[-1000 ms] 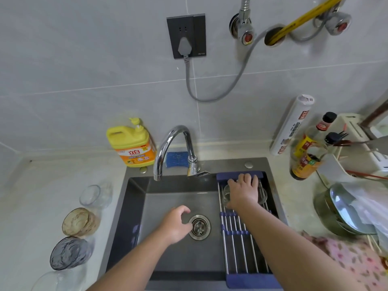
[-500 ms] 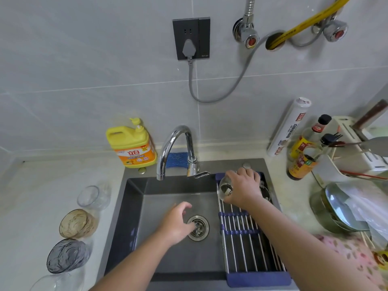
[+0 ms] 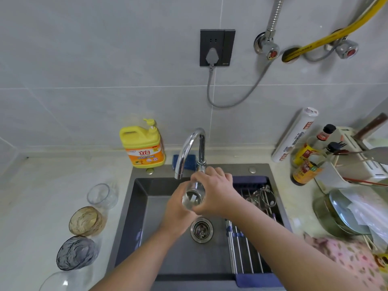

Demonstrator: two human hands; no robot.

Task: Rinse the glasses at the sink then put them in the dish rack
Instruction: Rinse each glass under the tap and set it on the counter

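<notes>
"立白" on yellow detergent bottle; perhaps "100" on white roll

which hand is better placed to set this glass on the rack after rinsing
Right. The right hand grips the clear glass on the side nearest the dish rack, which spans the right part of the sink. The left hand sits on the glass's other side and would need to cross over.
</notes>
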